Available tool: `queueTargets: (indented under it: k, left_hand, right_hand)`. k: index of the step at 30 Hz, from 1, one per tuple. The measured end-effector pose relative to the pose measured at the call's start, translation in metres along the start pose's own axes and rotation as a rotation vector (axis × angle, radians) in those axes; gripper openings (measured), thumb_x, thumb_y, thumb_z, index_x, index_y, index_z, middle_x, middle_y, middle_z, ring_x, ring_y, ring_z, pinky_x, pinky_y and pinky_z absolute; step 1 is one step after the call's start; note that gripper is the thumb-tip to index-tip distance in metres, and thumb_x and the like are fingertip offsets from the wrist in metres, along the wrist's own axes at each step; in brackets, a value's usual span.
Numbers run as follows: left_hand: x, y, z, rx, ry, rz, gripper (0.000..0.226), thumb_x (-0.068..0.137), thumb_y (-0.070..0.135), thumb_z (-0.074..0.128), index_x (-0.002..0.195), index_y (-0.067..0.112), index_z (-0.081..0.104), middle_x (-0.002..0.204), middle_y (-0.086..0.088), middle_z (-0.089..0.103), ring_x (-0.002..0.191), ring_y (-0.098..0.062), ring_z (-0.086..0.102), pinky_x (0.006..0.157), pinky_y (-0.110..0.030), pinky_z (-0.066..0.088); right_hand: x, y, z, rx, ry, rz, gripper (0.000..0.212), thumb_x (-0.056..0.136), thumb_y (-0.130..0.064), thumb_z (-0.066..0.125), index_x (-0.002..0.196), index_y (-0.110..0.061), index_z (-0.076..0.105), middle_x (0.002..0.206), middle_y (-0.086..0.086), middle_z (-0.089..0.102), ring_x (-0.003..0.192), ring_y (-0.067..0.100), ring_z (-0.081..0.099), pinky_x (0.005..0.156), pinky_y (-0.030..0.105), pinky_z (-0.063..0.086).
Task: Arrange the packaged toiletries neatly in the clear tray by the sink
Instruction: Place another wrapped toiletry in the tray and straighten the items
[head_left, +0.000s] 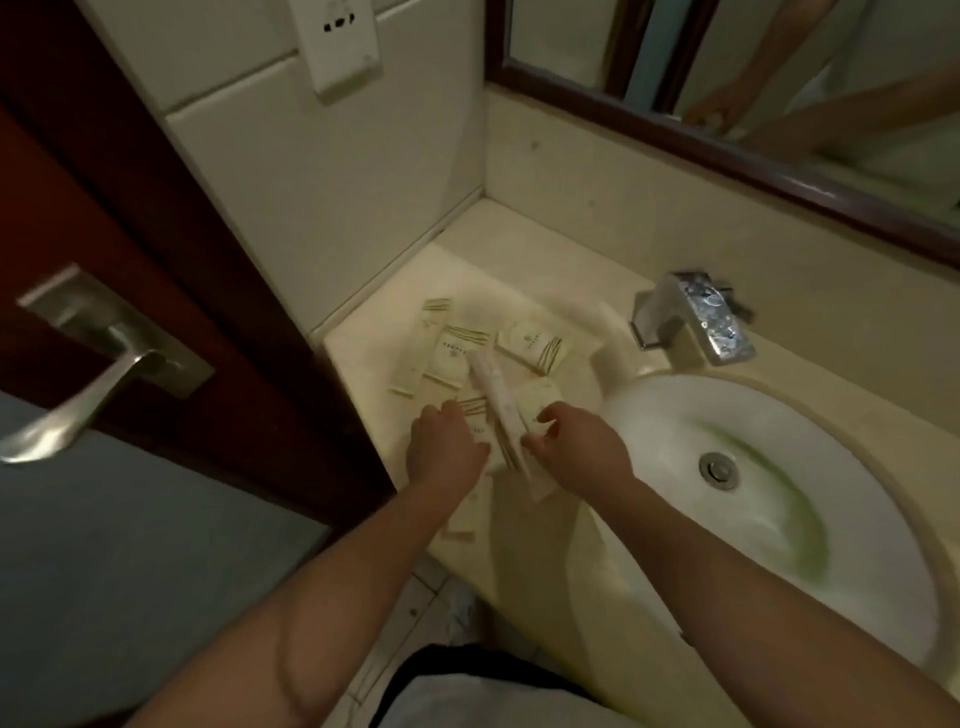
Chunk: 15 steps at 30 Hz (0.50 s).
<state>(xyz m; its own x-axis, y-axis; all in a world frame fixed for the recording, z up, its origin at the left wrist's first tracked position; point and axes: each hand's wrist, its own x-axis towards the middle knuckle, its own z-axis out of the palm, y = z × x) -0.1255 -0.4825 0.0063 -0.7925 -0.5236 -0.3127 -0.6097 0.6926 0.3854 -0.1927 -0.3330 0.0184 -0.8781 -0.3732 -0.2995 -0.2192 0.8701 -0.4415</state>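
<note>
A long white packet (493, 395) is held slantwise above the table (524, 249), just left of the sink (810, 519). The grip of the right hand (579, 447) is closed on it, thumb and curled fingers pinching its near half. The left hand (444, 452) is laid beside it on a striped packet (474, 413). Its fingers are bent downward, but whether that grip is closed on anything cannot be told.

Further cream packets are scattered flat behind the hands. A narrow one (422, 347) is seen at the far left and a squarer one (458, 354) next to it. A third (530, 345) is turned toward the tap (691, 325). One more packet (462, 519) is seen under the left wrist, near the table's front edge. Only a faint rim of the clear tray (605, 325) can be made out round the far packets; which packets lie inside it cannot be told.

A mirror (779, 78) is hung above the tap, and a door handle (98, 364) is seen at the left.
</note>
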Motion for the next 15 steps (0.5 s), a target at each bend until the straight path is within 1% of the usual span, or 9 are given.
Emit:
queueTargets:
  k: [3, 5, 7, 9, 10, 11, 12, 13, 15]
  left_hand:
    - [0.006, 0.002, 0.005, 0.057, 0.007, -0.015, 0.056, 0.076, 0.039, 0.074, 0.116, 0.01, 0.047, 0.116, -0.011, 0.053, 0.108, -0.028, 0.051, 0.078, -0.036, 0.047]
    - [0.011, 0.003, 0.005, 0.035, -0.007, -0.029, 0.053, 0.075, 0.037, 0.074, 0.113, 0.011, 0.049, 0.113, -0.01, 0.056, 0.107, -0.028, 0.054, 0.074, -0.037, 0.046]
    - [0.019, -0.001, 0.004, -0.025, -0.048, -0.056, 0.047, 0.074, 0.037, 0.073, 0.108, 0.013, 0.053, 0.107, -0.008, 0.061, 0.101, -0.028, 0.058, 0.069, -0.035, 0.047]
    - [0.026, -0.005, 0.0, -0.097, -0.097, -0.068, 0.032, 0.074, 0.038, 0.07, 0.096, 0.017, 0.059, 0.095, -0.003, 0.064, 0.088, -0.024, 0.062, 0.064, -0.031, 0.048]
    - [0.029, -0.006, -0.003, -0.115, -0.107, -0.063, 0.022, 0.074, 0.037, 0.068, 0.084, 0.019, 0.058, 0.085, -0.001, 0.063, 0.079, -0.021, 0.06, 0.058, -0.028, 0.045]
    - [0.031, -0.008, -0.006, -0.124, -0.104, -0.052, 0.021, 0.075, 0.035, 0.067, 0.071, 0.02, 0.054, 0.075, 0.0, 0.059, 0.069, -0.019, 0.057, 0.053, -0.026, 0.04]
    - [0.033, -0.008, -0.008, -0.133, -0.093, -0.038, 0.026, 0.075, 0.032, 0.067, 0.063, 0.019, 0.048, 0.067, 0.0, 0.054, 0.061, -0.017, 0.052, 0.049, -0.025, 0.036]
    - [0.035, -0.009, -0.011, -0.157, -0.084, -0.021, 0.029, 0.075, 0.028, 0.067, 0.059, 0.018, 0.044, 0.062, 0.0, 0.049, 0.056, -0.016, 0.048, 0.049, -0.026, 0.033]
    - [0.036, -0.008, -0.016, -0.231, -0.103, 0.009, 0.028, 0.075, 0.022, 0.064, 0.06, 0.017, 0.041, 0.06, 0.0, 0.044, 0.054, -0.016, 0.043, 0.05, -0.028, 0.031]
  right_hand:
    - [0.008, -0.014, 0.013, -0.069, -0.01, 0.017, 0.044, 0.081, -0.055, 0.058, 0.109, -0.02, 0.059, 0.093, -0.002, 0.069, 0.083, 0.019, 0.065, 0.067, 0.032, 0.051]
    - [0.011, -0.02, 0.019, -0.095, -0.008, 0.029, 0.039, 0.085, -0.051, 0.053, 0.1, -0.016, 0.059, 0.089, 0.001, 0.068, 0.079, 0.022, 0.064, 0.065, 0.034, 0.051]
    - [0.014, -0.023, 0.022, -0.096, -0.023, 0.049, 0.036, 0.087, -0.048, 0.049, 0.095, -0.015, 0.058, 0.087, 0.003, 0.066, 0.077, 0.024, 0.063, 0.064, 0.034, 0.05]
    - [0.017, -0.025, 0.023, -0.088, -0.037, 0.077, 0.035, 0.088, -0.047, 0.046, 0.091, -0.014, 0.058, 0.084, 0.002, 0.065, 0.074, 0.023, 0.061, 0.061, 0.033, 0.048]
    - [0.018, -0.025, 0.023, -0.101, -0.039, 0.084, 0.036, 0.089, -0.047, 0.045, 0.089, -0.014, 0.058, 0.082, 0.001, 0.063, 0.072, 0.022, 0.06, 0.059, 0.032, 0.046]
    - [0.018, -0.026, 0.024, -0.118, -0.031, 0.082, 0.037, 0.089, -0.048, 0.046, 0.087, -0.014, 0.057, 0.079, 0.0, 0.061, 0.069, 0.022, 0.058, 0.056, 0.031, 0.043]
    - [0.018, -0.026, 0.025, -0.134, -0.019, 0.077, 0.038, 0.088, -0.05, 0.047, 0.084, -0.013, 0.056, 0.076, 0.0, 0.058, 0.066, 0.021, 0.056, 0.055, 0.03, 0.04]
    - [0.018, -0.026, 0.026, -0.15, -0.011, 0.069, 0.038, 0.088, -0.05, 0.048, 0.083, -0.013, 0.055, 0.075, 0.0, 0.056, 0.065, 0.021, 0.054, 0.055, 0.029, 0.039]
    - [0.016, -0.028, 0.026, -0.148, -0.023, 0.073, 0.036, 0.087, -0.047, 0.052, 0.086, -0.011, 0.058, 0.077, 0.0, 0.053, 0.067, 0.02, 0.052, 0.058, 0.03, 0.039]
